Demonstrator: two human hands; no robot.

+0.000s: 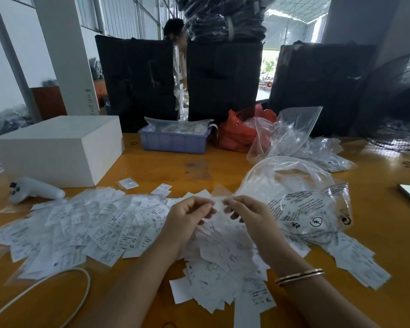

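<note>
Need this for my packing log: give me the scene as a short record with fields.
left hand: pinches small translucent plastic piece
right hand: pinches the same piece's other edge
under hands: heap of white printed paper labels on orange wooden table
right of hands: clear plastic bag with black print
far side: white rectangular box, blue plastic tray, red plastic bag
near left: white cable loop

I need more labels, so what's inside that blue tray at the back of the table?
The blue tray holds clear plastic packets with printing on them, heaped above its rim. Whatever lies beneath them is covered.
</note>
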